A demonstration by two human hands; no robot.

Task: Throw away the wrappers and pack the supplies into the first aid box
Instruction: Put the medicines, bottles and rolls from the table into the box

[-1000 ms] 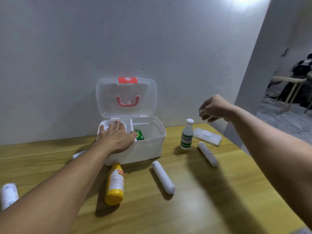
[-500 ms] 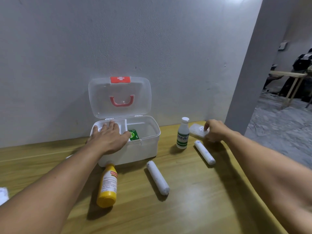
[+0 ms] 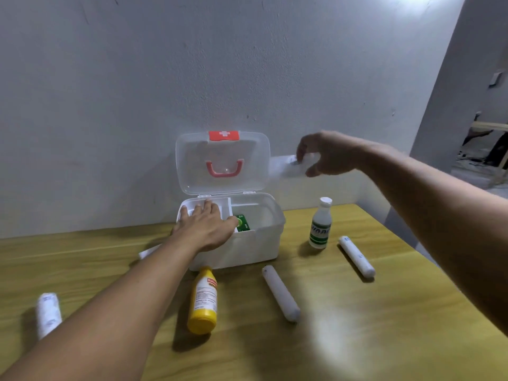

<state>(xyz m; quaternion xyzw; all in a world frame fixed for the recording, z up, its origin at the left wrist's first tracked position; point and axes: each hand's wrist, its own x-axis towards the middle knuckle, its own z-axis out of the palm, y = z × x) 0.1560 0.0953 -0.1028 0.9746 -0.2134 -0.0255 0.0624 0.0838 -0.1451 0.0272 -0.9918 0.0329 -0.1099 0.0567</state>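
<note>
The white first aid box [image 3: 264, 243] stands open against the wall, its clear lid [image 3: 222, 160] with a red handle upright. My left hand [image 3: 206, 226] lies flat on the box's left inner tray, fingers spread, beside a green packet [image 3: 243, 223] inside. My right hand [image 3: 327, 155] is raised to the right of the lid, gripping a flat white packet [image 3: 286, 165], blurred. On the table lie a yellow bottle [image 3: 204, 301], two white rolls [image 3: 280, 292] [image 3: 356, 256], a bandage roll [image 3: 49, 313], and an upright green-labelled bottle [image 3: 321, 224].
The wooden table [image 3: 357, 325] ends at its right edge near a grey wall corner. A small white item [image 3: 148, 253] peeks out behind my left forearm. Beyond the corner a doorway [image 3: 489, 149] shows another room with furniture.
My right hand dropped to the table's far right, took the flat white packet, and has lifted it up and left toward the box. My left hand stayed on the box.
</note>
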